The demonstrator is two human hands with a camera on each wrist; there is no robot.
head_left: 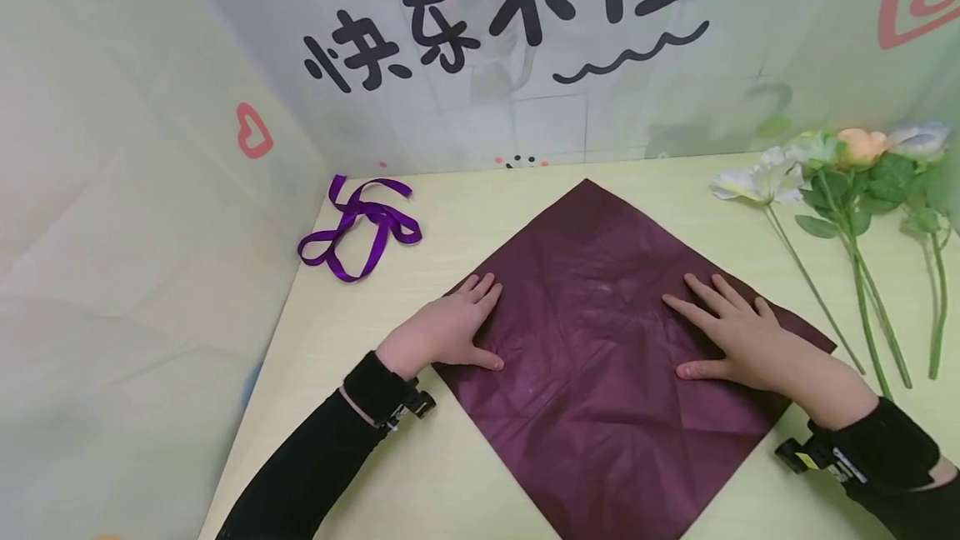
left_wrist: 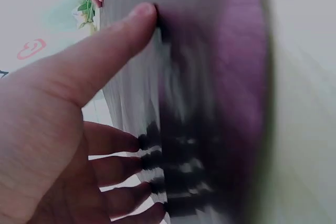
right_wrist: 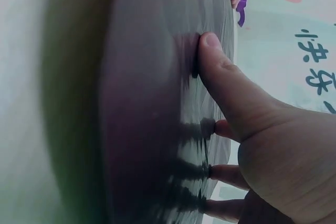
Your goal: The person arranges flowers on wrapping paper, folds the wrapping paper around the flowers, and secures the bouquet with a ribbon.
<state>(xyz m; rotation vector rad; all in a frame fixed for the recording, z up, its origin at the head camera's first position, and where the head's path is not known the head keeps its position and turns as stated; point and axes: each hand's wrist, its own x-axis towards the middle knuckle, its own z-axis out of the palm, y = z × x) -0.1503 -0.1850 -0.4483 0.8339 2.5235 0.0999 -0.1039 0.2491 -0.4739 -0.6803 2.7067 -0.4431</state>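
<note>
A dark purple square sheet of wrapping paper (head_left: 585,407) lies on the table, turned with one corner to the back. Faint creases run across its middle. My left hand (head_left: 453,325) rests on its left corner area, fingers spread and fingertips on the surface. Toward the right corner, my right hand (head_left: 738,338) touches the sheet with straight, spread fingers. Seen close up in the left wrist view, the thumb and fingertips of the left hand (left_wrist: 58,119) press on the glossy sheet (left_wrist: 241,77). The right wrist view shows the right hand (right_wrist: 262,140) touching it likewise.
A loosely looped purple ribbon (head_left: 382,223) lies at the back left of the table. At the right are artificial flowers: a white one (head_left: 761,177), a peach one (head_left: 861,147) and a pale lilac one (head_left: 921,140), with long green stems. A printed cloth backdrop (head_left: 465,115) stands behind.
</note>
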